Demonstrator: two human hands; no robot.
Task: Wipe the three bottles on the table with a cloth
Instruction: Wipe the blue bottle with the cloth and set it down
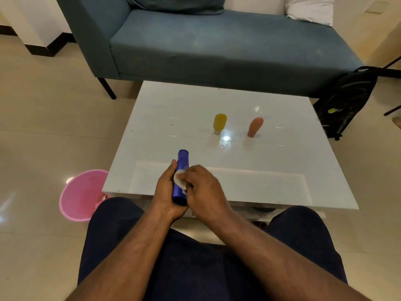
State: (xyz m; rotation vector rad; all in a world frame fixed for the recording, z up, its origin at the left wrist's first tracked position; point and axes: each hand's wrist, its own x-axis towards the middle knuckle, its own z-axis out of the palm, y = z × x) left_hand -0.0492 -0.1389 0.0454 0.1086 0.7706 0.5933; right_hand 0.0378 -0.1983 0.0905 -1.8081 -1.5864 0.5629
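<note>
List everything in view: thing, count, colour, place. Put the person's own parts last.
blue bottle: 1, blue, held over the table's near edge
white cloth: 1, white, pressed against the blue bottle
yellow bottle: 1, yellow, standing mid-table
orange bottle: 1, orange, standing to the right of the yellow one
table: 1, glossy white, centre
pink bin: 1, pink, floor left of the table
sofa: 1, blue-grey, behind the table
white pillow: 1, white, sofa's right end
backpack: 1, black, floor at right
left hand: 1, grips the blue bottle
right hand: 1, holds the cloth
</note>
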